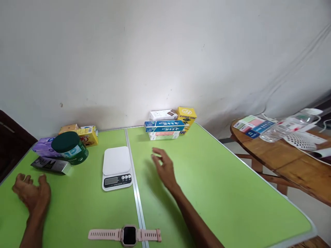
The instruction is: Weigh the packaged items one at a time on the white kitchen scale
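Observation:
My left hand [31, 193] rests palm up at the left of the green table, fingers loosely curled and apart, holding nothing. Just beyond it lies a silver-and-black box [50, 165], beside a green jar [71, 148] with a dark lid. Over the right half of the table hovers my right hand [164, 168], thumb and fingers apart with nothing between them. A white kitchen scale [117, 162] with a bare platform stands between my hands. Past my right hand, a blue-and-white toothpaste box [164, 126] lies on top of a pale box [164, 135].
A pink-strapped smartwatch [129, 235] lies at the near edge. By the wall stand a yellow box [186, 119] and a white box [162, 114]. A purple pack [45, 147] and a yellow carton [89, 136] are at left. A wooden table [274, 155] holding a plastic bottle [274, 132] stands right.

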The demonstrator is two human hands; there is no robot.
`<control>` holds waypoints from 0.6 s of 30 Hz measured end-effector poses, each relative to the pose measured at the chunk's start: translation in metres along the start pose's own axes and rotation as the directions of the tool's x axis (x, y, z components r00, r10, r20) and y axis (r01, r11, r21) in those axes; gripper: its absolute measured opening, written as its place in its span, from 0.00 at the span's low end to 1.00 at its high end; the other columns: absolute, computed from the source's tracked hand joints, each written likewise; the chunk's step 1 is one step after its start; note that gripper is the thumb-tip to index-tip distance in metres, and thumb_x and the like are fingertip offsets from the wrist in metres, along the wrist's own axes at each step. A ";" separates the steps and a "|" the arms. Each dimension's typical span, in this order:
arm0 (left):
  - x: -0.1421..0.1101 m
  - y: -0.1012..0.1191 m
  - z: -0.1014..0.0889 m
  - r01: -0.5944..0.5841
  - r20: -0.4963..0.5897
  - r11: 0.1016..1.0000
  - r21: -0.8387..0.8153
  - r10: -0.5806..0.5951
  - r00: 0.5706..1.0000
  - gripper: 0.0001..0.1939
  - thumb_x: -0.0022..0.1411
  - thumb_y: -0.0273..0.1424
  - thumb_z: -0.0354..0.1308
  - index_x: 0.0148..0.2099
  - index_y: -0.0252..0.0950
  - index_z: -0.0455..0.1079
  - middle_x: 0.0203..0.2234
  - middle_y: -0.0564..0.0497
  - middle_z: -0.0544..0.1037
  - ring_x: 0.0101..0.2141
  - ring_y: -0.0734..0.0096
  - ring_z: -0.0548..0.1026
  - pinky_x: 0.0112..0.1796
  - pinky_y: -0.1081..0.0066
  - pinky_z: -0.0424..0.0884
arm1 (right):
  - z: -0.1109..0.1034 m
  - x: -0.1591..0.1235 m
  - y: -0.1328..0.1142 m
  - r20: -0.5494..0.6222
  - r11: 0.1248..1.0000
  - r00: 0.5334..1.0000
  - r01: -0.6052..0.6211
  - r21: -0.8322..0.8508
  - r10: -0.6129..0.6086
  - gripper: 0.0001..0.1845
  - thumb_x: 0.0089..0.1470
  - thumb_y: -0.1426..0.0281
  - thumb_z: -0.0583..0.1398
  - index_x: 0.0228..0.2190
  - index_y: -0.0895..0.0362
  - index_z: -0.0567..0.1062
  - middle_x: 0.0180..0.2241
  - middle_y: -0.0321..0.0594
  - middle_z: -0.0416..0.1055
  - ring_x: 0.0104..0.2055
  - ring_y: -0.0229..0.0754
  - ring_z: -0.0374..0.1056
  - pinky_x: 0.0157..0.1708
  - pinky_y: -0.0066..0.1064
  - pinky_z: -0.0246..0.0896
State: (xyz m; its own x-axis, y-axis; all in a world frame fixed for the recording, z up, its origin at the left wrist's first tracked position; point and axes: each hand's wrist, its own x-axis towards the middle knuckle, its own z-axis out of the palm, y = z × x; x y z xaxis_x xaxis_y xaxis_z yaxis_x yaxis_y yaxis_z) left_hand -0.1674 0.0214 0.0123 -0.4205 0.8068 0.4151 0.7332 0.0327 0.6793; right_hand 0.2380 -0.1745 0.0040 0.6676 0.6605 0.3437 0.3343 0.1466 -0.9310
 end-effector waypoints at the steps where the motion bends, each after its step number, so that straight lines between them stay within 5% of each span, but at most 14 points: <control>1: -0.013 0.014 -0.002 -0.047 -0.102 0.998 -0.049 0.042 0.994 0.34 0.62 0.45 0.53 0.68 0.46 0.56 0.69 0.49 0.64 0.62 0.47 0.73 0.59 0.47 0.75 | -0.017 0.015 0.018 -0.128 0.999 0.992 -0.021 -0.044 0.016 0.24 0.62 0.52 0.61 0.50 0.54 0.78 0.54 0.52 0.76 0.54 0.54 0.73 0.54 0.50 0.71; 4: -0.053 0.067 -0.001 -0.300 -0.275 0.939 -0.171 0.246 0.929 0.30 0.63 0.42 0.56 0.66 0.46 0.60 0.66 0.47 0.66 0.62 0.42 0.70 0.61 0.43 0.72 | -0.057 0.058 0.069 -0.397 0.984 0.917 -0.109 -0.144 0.043 0.39 0.58 0.44 0.58 0.58 0.61 0.72 0.59 0.60 0.70 0.59 0.58 0.69 0.60 0.55 0.65; 7: -0.094 0.131 0.021 -0.450 -0.126 0.809 -0.378 0.437 0.891 0.29 0.64 0.44 0.59 0.62 0.35 0.64 0.57 0.36 0.72 0.56 0.42 0.74 0.57 0.42 0.72 | -0.071 0.095 0.102 -0.511 0.977 0.857 -0.160 -0.140 0.067 0.47 0.58 0.40 0.53 0.63 0.62 0.67 0.63 0.62 0.65 0.64 0.59 0.64 0.63 0.54 0.61; 9: -0.121 0.175 0.047 -0.381 0.153 0.760 -0.526 0.526 0.837 0.29 0.68 0.46 0.57 0.64 0.34 0.63 0.57 0.36 0.74 0.57 0.47 0.74 0.58 0.46 0.72 | -0.070 0.115 0.111 -0.550 0.981 0.834 -0.136 -0.135 0.040 0.47 0.59 0.39 0.50 0.64 0.62 0.66 0.65 0.61 0.64 0.66 0.59 0.62 0.64 0.53 0.59; 12: -0.152 0.234 0.101 -0.112 0.531 0.781 -0.614 0.514 0.673 0.35 0.72 0.53 0.49 0.72 0.38 0.55 0.69 0.35 0.65 0.64 0.48 0.70 0.62 0.46 0.69 | -0.065 0.140 0.113 -0.591 0.985 0.807 -0.094 -0.148 -0.012 0.48 0.61 0.39 0.46 0.64 0.64 0.66 0.64 0.62 0.66 0.67 0.59 0.61 0.66 0.53 0.54; 15: -0.167 0.281 0.156 0.016 0.715 0.826 -0.563 0.477 0.512 0.42 0.69 0.58 0.51 0.74 0.39 0.52 0.76 0.35 0.50 0.74 0.43 0.55 0.69 0.45 0.58 | -0.064 0.161 0.110 -0.598 0.980 0.801 -0.116 -0.164 -0.005 0.47 0.61 0.38 0.45 0.60 0.64 0.69 0.60 0.63 0.70 0.63 0.61 0.64 0.64 0.54 0.55; 18: -0.173 0.312 0.197 0.066 0.765 0.833 -0.549 0.470 0.440 0.47 0.67 0.60 0.52 0.75 0.35 0.50 0.77 0.33 0.49 0.76 0.44 0.48 0.71 0.49 0.51 | -0.068 0.175 0.107 -0.555 0.972 0.832 -0.145 -0.187 0.018 0.43 0.61 0.37 0.43 0.51 0.59 0.74 0.53 0.59 0.75 0.55 0.60 0.68 0.58 0.54 0.58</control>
State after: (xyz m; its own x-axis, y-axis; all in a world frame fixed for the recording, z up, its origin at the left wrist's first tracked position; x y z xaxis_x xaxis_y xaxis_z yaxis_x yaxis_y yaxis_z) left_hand 0.2392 0.0083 0.0335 0.5687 0.8217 0.0384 0.2898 -0.2439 0.9255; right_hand 0.4355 -0.0934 -0.0267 0.9304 0.1429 0.3376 0.3520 -0.0910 -0.9315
